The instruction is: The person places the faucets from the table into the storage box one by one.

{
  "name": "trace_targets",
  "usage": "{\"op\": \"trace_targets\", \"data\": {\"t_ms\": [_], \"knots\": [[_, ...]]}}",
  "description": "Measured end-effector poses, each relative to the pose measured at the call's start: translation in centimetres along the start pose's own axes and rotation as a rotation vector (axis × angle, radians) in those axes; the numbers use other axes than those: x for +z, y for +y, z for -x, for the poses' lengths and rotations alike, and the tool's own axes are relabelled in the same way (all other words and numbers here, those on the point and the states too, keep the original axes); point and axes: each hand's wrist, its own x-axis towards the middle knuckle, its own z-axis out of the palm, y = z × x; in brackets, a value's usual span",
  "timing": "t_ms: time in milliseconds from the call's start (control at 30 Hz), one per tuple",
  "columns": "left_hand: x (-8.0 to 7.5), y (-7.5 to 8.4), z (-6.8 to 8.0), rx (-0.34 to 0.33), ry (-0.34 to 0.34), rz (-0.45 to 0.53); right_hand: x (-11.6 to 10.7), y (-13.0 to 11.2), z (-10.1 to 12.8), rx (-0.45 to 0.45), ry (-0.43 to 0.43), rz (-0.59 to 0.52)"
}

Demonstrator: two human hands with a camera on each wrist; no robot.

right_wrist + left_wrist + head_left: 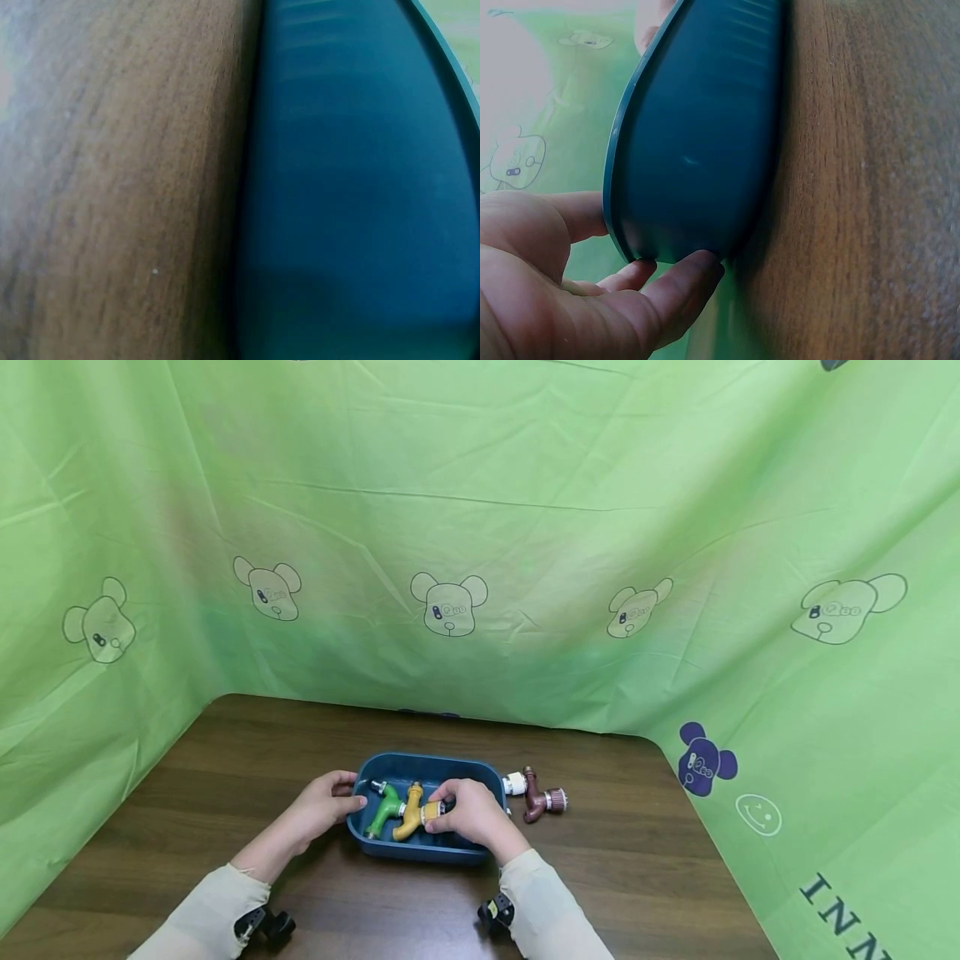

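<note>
A blue plastic basin [420, 853] stands on the table. Inside its left part lie a green tap [386, 810] and, beside it, a yellow tap [408, 814]. My left hand [324, 806] grips the basin's left end, with the thumb at the rim; in the left wrist view its fingertips touch the outer wall [697, 150]. Reaching over the right side, my right hand [471, 814] pinches the yellow tap at its handle end. The right wrist view shows only the basin's outer wall [360, 187] and the table, so that hand is hidden there.
Right of the basin lies a maroon tap [534, 797] on the brown wooden table [615, 860]. A white knob-like part [514, 783] shows between it and the basin. A green printed curtain [450, 527] surrounds the table at the back and sides.
</note>
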Motion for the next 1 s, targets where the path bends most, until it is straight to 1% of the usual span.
{"op": "trace_targets", "data": {"t_ms": [200,433,1000], "knots": [[0.02,-0.03,-0.04,-0.005,0.000,0.000,0.12,0.15,-0.17,-0.005,-0.018,0.001],[0.10,-0.08,-0.17,-0.016,0.020,-0.001,0.24,0.13,-0.26,0.005,-0.032,0.017],[0.13,-0.07,-0.07,-0.005,0.020,-0.020,0.34,0.12,-0.17,-0.023,-0.055,0.063]]}}
